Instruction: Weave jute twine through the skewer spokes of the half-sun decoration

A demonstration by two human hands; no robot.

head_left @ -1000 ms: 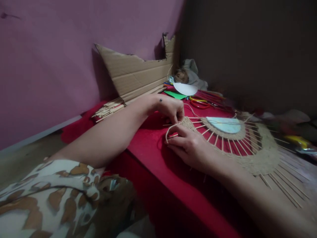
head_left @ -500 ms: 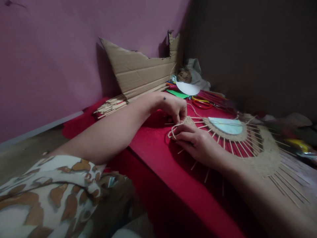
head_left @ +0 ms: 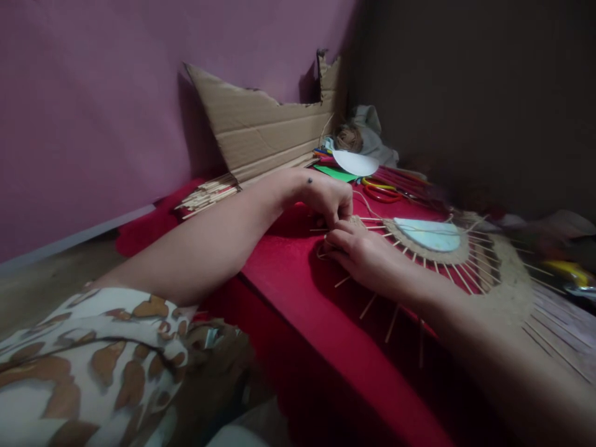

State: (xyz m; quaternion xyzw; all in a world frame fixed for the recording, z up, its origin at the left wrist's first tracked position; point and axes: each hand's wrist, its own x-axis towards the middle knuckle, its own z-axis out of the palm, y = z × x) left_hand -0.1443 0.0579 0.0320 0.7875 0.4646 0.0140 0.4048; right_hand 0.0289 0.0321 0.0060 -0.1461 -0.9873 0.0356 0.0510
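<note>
A fan-like piece of thin sticks woven with jute twine lies over the red cloth, with a pale blue half-disc (head_left: 428, 234) at its centre and a wide woven band (head_left: 510, 285) around it. My left hand (head_left: 333, 200) is closed, its fingertips pinching at the near-left end of the band. Close against it, my right hand (head_left: 365, 251) is closed on the twine (head_left: 321, 253); a small loop shows beside the fingers. The fingers hide most of the twine and that end of the band. Stick ends (head_left: 391, 324) poke out beneath my right wrist.
Behind stands a torn cardboard sheet (head_left: 270, 133) against the wall, with a bundle of sticks (head_left: 209, 195) at its foot. Further back are a twine ball (head_left: 348, 138), a white paper piece (head_left: 356, 163), green paper (head_left: 336, 173) and scissors (head_left: 382, 191). Red cloth (head_left: 298, 298) covers the table to its edge.
My right hand has moved up and left, closer to my left hand. The twine loop beside it now looks smaller and more hidden. My left hand stays nearly in place.
</note>
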